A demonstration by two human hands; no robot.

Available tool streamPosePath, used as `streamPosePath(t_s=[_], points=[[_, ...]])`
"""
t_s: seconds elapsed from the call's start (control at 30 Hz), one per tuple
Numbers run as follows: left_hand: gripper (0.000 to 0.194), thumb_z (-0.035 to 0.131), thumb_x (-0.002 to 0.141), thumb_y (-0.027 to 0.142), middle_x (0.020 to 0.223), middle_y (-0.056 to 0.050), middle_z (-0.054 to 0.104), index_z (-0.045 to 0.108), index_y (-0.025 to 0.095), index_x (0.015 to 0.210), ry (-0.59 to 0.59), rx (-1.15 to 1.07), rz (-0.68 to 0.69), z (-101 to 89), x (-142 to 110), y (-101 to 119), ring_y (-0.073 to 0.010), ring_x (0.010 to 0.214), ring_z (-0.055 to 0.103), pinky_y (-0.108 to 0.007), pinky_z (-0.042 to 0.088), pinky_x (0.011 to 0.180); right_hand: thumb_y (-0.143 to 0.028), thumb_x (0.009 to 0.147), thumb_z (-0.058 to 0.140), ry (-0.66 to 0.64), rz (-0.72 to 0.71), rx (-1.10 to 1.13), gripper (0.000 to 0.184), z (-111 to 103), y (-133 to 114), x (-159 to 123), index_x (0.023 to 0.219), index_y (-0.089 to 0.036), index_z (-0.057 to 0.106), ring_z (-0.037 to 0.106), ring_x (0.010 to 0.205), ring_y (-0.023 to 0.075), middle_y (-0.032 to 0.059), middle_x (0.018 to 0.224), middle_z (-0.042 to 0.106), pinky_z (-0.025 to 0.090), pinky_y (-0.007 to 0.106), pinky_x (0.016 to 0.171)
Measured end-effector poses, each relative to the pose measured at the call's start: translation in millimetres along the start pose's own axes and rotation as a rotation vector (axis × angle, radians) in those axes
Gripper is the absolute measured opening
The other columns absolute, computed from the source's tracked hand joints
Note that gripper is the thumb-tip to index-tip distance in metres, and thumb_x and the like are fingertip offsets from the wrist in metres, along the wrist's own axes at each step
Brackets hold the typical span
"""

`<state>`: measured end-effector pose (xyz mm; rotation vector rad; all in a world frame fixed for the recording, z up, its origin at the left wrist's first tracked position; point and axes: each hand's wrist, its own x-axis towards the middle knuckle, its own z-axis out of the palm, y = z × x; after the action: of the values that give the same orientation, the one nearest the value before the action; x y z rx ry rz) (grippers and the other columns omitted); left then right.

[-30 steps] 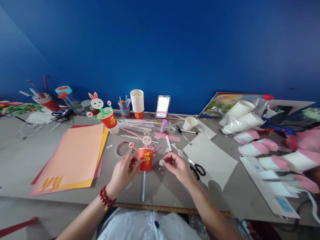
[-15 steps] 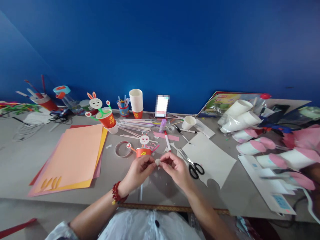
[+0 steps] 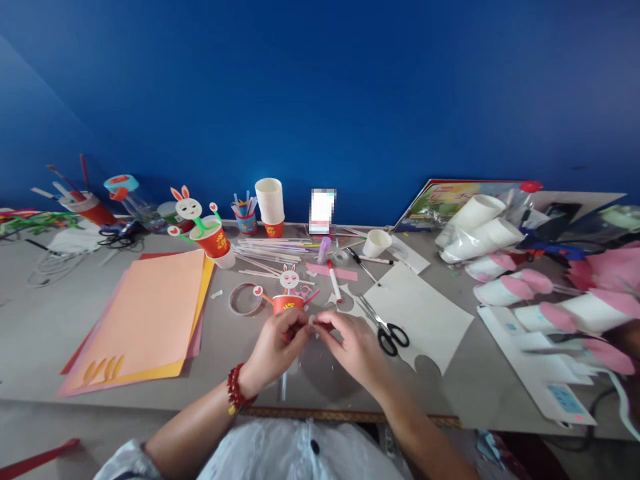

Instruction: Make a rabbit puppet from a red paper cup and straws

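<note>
A small white paper piece (image 3: 312, 321) is pinched at the fingertips of both my hands, mostly covered by the fingers. My left hand (image 3: 280, 341) is closed on its left side, a red bead bracelet at the wrist. From the right, my right hand (image 3: 354, 343) grips the same piece with thumb and forefinger. Just behind my left hand stands a red paper cup (image 3: 288, 303) with a white rabbit face (image 3: 289, 279) and two straw arms, one tipped with a heart disc (image 3: 258, 291). Black-handled scissors (image 3: 387, 331) lie right of my right hand.
Cut white paper (image 3: 425, 313) lies under the scissors. A tape roll (image 3: 245, 299), a red marker (image 3: 334, 281) and many straws (image 3: 273, 248) lie behind. Coloured sheets (image 3: 150, 307) cover the left. A taller rabbit cup (image 3: 210, 239) stands beyond them; a power strip (image 3: 540, 373) lies right.
Both hands have stayed nearly in place. My fingers have turned and closed further over the white paper piece, so less of it shows.
</note>
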<state>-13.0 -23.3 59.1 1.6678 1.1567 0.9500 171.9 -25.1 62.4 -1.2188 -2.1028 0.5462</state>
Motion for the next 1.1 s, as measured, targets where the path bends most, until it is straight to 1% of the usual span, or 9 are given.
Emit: streamPosePath(t_s=[0.17,0.3,0.47,0.67,0.87,1.1], points=[[0.014,0.056,0.087,0.026,0.066,0.002,0.053,0.057,0.018,0.075,-0.003,-0.051,-0.036,0.2,-0.7,-1.4,-0.0115,0.059,0.044,-0.021,0.033,0.055,-0.018,0.094,0.053,0.004,-0.040,-0.088,0.011,-0.6,-1.5,-0.4,0.097,-0.023,0.062,0.071,0.076,0.0198,0.0047,0.086,0.075,0.051,0.030,0.071],[0.015,0.056,0.088,0.026,0.067,0.001,0.054,0.057,0.017,0.076,-0.009,-0.080,-0.064,0.5,-1.6,-5.0,-0.0112,0.060,0.046,-0.021,0.034,0.056,-0.017,0.094,0.054,-0.003,-0.057,-0.093,0.011,-2.9,-1.2,-0.3,0.097,-0.023,0.061,0.070,0.074,0.0193,0.0032,0.084,0.074,0.049,0.029,0.069],[0.018,0.056,0.090,0.031,0.068,0.001,0.054,0.057,0.017,0.079,-0.033,-0.205,-0.121,1.5,-2.0,-8.9,-0.0108,0.059,0.047,-0.021,0.036,0.055,-0.020,0.094,0.055,-0.016,-0.074,-0.085,0.009,-6.8,-3.9,1.2,0.098,-0.024,0.062,0.070,0.076,0.0194,0.0042,0.085,0.074,0.049,0.029,0.070],[0.020,0.059,0.089,0.034,0.067,0.001,0.054,0.058,0.017,0.078,-0.032,-0.225,-0.137,1.6,-2.3,-7.6,-0.0108,0.059,0.047,-0.021,0.037,0.054,-0.018,0.093,0.052,0.010,-0.107,-0.114,0.012,-7.0,-5.0,1.9,0.094,-0.024,0.063,0.069,0.071,0.0188,0.0045,0.082,0.074,0.048,0.029,0.067],[0.021,0.059,0.089,0.035,0.063,0.002,0.052,0.059,0.016,0.078,-0.048,-0.250,-0.142,1.2,-2.3,-4.1,-0.0102,0.057,0.045,-0.021,0.035,0.053,-0.018,0.093,0.051,-0.033,-0.095,-0.143,0.010,-7.8,-6.3,3.5,0.090,-0.023,0.060,0.068,0.070,0.0178,0.0038,0.080,0.072,0.047,0.028,0.064],[0.023,0.057,0.090,0.037,0.062,0.002,0.050,0.057,0.016,0.078,-0.057,-0.288,-0.141,1.3,-2.7,-5.4,-0.0098,0.055,0.043,-0.021,0.033,0.052,-0.017,0.093,0.051,-0.040,-0.073,-0.078,0.010,-9.2,-6.2,3.2,0.093,-0.023,0.058,0.068,0.073,0.0178,0.0030,0.082,0.072,0.048,0.029,0.068]])
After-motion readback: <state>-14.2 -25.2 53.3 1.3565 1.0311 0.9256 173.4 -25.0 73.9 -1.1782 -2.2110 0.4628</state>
